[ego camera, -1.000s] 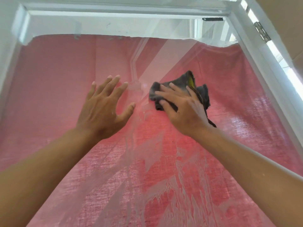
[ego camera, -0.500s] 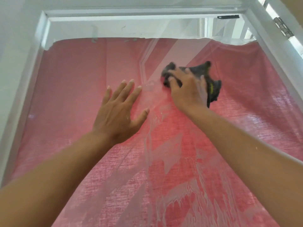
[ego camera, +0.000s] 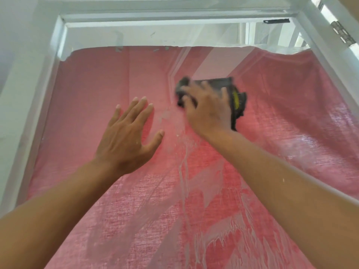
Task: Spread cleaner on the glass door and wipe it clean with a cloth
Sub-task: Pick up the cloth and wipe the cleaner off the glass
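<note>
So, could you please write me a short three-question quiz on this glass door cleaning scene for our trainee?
1. True or false: the left hand holds the cloth.
2. Where do the white cleaner streaks mostly lie on the glass? A) top left B) lower middle and right C) on the frame only
3. Fill in: behind the glass hangs a ___ fabric.

Key: 1 false, the right hand presses it on the glass; 2 B; 3 red.
</note>
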### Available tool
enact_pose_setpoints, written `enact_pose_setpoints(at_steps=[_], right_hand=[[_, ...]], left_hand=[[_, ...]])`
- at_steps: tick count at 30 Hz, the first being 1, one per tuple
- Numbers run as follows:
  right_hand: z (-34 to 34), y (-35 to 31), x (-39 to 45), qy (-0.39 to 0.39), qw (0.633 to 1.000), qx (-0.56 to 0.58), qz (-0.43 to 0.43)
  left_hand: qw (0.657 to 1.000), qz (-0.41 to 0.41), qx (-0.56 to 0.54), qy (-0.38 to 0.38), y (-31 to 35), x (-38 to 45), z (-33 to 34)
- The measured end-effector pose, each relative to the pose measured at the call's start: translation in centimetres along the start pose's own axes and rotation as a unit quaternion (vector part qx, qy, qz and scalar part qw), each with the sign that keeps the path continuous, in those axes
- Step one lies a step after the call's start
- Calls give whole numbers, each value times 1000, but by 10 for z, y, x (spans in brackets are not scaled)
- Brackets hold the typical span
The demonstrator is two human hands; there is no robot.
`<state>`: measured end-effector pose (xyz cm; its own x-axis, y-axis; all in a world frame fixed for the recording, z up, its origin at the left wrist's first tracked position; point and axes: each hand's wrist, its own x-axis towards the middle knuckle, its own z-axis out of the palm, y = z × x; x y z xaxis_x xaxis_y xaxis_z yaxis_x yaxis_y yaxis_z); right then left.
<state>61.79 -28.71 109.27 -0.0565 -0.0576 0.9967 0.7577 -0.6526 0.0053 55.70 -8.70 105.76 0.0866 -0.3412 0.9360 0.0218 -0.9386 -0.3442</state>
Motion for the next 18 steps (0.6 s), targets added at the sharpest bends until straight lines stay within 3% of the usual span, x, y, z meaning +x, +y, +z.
enact_pose_setpoints(at_steps=[2, 4, 7, 9, 12, 14, 15, 18], right_hand=[[8, -5, -20, -60, 993, 12, -104], [9, -1, -17, -46, 993, 14, -110], [3, 0, 8, 31, 997, 13, 64], [7, -9, 7, 26, 995, 6, 97], [18, -20, -23, -42, 994, -6, -96], [14, -10, -25, -42, 991, -1, -130], [10, -5, -16, -11, 995, -3, -95], [-3, 4, 7, 50, 992, 7, 118]], left_hand=[[1000, 9, -1, 2, -4, -7, 2], [1000, 17, -4, 4, -6, -11, 3], [1000, 25, 3, 0, -7, -12, 1], [1000, 27, 7, 0, -9, -12, 1], [1000, 26, -3, 5, -9, -15, 2], [1000, 25, -6, 5, -9, -16, 2], [1000, 27, -4, 2, -9, -17, 2], [999, 32, 1, -7, -11, -18, 0]])
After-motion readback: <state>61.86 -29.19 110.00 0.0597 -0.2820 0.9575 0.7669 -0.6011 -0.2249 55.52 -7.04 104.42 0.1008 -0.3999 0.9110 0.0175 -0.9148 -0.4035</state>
